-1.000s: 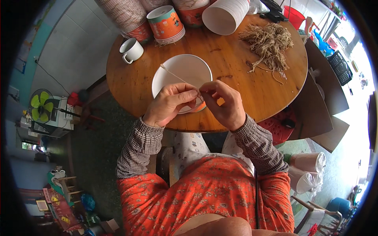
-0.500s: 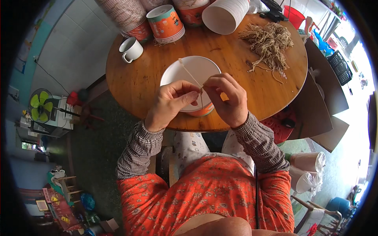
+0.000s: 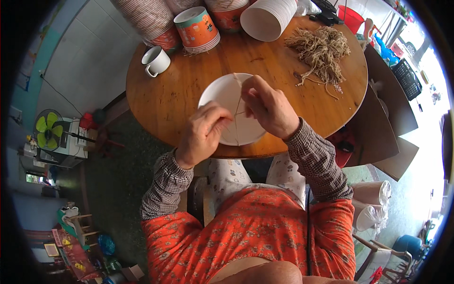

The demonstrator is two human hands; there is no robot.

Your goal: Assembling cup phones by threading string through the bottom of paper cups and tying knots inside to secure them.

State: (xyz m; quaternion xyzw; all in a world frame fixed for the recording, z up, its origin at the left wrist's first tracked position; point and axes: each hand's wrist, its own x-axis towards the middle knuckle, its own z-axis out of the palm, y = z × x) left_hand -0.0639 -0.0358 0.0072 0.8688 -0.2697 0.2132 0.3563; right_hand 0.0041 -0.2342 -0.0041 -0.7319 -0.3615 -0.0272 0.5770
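Note:
A white-lined paper bucket (image 3: 248, 128) stands at the near edge of the round wooden table, its open mouth facing me. Thin tan string (image 3: 236, 124) spans the mouth from the far rim to the near rim. Over the bucket's left side, my left hand (image 3: 201, 132) is closed in a pinch on a strand of this string. My right hand (image 3: 273, 108) is pinched on another strand over the right side, higher up. Between the two hands the strands meet near the middle of the mouth. The fingertips of both hands are partly hidden.
A heap of loose tan strings (image 3: 324, 53) lies at the table's right. Orange-and-green printed paper buckets (image 3: 197, 31) and a white nested stack (image 3: 267, 21) stand along the back. A white enamel mug (image 3: 156, 60) is at the left. Cardboard (image 3: 378, 128) leans beyond the right edge.
The bucket has tipped so its mouth faces me more squarely, and its orange side is out of sight. My hands have drawn apart, the right one up, and the strands spread between them.

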